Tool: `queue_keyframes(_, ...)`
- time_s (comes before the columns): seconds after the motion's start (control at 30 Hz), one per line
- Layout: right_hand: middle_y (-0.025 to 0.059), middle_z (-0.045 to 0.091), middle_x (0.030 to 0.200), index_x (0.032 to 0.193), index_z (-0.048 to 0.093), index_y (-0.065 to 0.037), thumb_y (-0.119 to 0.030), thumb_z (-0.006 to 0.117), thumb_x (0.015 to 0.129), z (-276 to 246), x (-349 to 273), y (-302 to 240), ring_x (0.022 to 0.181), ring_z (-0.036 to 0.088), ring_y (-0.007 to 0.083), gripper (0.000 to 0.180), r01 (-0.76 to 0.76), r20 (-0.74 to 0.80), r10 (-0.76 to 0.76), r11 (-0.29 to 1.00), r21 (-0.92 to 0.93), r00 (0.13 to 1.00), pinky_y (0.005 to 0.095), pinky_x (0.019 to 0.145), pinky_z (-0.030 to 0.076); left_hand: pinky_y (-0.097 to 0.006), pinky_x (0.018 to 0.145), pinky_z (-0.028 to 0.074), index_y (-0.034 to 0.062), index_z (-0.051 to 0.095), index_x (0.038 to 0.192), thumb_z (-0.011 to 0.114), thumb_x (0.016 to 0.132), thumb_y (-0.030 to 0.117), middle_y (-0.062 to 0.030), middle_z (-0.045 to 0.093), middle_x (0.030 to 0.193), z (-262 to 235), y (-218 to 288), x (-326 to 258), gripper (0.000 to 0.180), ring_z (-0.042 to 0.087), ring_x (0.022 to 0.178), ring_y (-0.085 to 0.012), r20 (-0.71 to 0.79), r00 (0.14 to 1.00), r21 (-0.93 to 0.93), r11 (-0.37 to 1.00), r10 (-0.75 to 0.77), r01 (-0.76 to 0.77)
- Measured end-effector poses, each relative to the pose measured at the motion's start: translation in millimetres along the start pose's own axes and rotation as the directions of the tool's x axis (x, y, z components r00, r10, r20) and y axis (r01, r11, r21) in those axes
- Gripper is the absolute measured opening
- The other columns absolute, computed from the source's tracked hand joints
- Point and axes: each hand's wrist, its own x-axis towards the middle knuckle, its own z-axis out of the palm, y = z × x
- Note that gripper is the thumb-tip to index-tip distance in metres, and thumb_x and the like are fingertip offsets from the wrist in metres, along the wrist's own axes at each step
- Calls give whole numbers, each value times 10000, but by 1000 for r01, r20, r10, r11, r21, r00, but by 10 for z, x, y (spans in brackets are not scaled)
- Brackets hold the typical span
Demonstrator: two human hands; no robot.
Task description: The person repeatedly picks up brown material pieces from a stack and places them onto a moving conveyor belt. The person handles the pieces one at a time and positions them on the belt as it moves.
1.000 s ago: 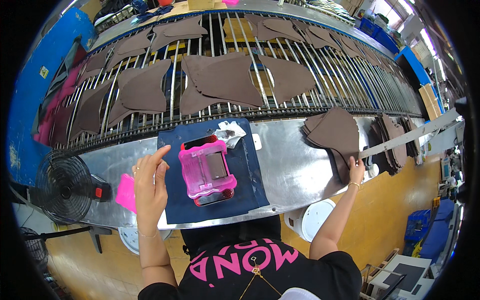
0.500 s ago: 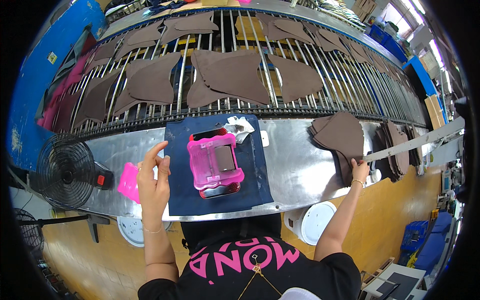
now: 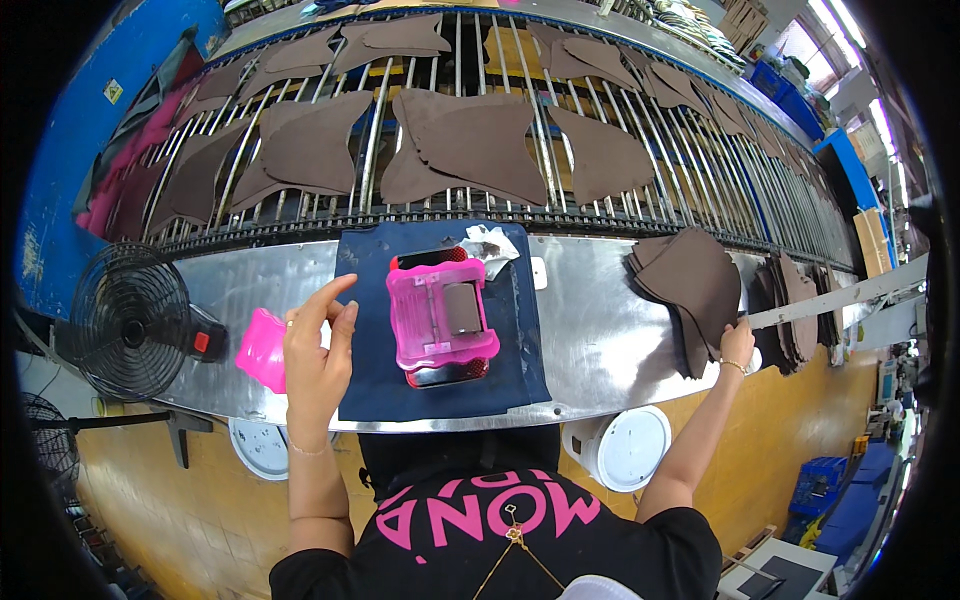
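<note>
Head view of a steel bench point(image 3: 600, 300) beside a roller conveyor point(image 3: 640, 170). The right hand point(image 3: 737, 345) rests at the lower edge of a stack of brown pieces point(image 3: 690, 285) — fingers curled against it, though whether they pinch a piece cannot be told. The left hand point(image 3: 315, 345) hovers open, fingers raised and holding nothing, at the left edge of the navy mat point(image 3: 365, 385). A pink jig point(image 3: 440, 320) lies mid-mat, its long axis running away from the person. The stack lies up and to the left of the right hand, touching it; the jig lies well to that hand's left, nearer the left hand. A pink pad point(image 3: 262, 350) sits just left of the left hand; a fan point(image 3: 130, 320) stands at the bench end.
</note>
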Motion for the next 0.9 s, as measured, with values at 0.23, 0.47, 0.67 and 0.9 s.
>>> queue_keyframes(0.23, 149, 661, 809, 1133, 533, -63, -174, 548, 979, -1305, -439, -945, 589, 659, 232, 190, 272, -233, -157, 725, 632, 960, 322, 458, 523, -344, 892, 402, 60, 615, 1215, 669, 883, 109, -98, 566, 1074, 40, 152, 104, 340, 550, 934, -214, 21, 996, -30, 996, 86, -85)
queue_keyframes(0.47, 60, 591, 977, 1105, 524, -15, -146, 622, 950, -1424, -971, -1915, 809, 588, 93, 225, 329, -340, -220, -84, 940, 914, 205, 500, 488, -343, 995, 413, 42, 489, 1358, 712, 868, 171, -143, 375, 1414, 225, 231, 333, 554, 482, 1222, -253, -201, 966, -43, 984, 163, -175)
queue_keyframes(0.67, 53, 610, 919, 1096, 565, 13, -108, 681, 900, -1297, -1620, -2894, 794, 632, 126, 257, 116, -275, -516, -319, 941, 811, 248, 683, 504, -196, 591, 487, -17, 591, 1190, 638, 932, 140, -112, 661, 1077, -381, 130, 301, 307, 667, 702, -148, 124, 941, -570, 754, -314, 327)
queue_keyframes(0.9, 102, 697, 818, 990, 677, -20, -152, 795, 770, -1234, -1923, -3321, 750, 656, 194, 282, 175, -275, -789, -212, 961, 549, 281, 674, 520, -191, 526, 440, -16, 643, 1026, 640, 936, 144, -33, 639, 755, -1039, -99, 147, 184, 593, 600, -77, -286, 954, -296, 955, -91, 2)
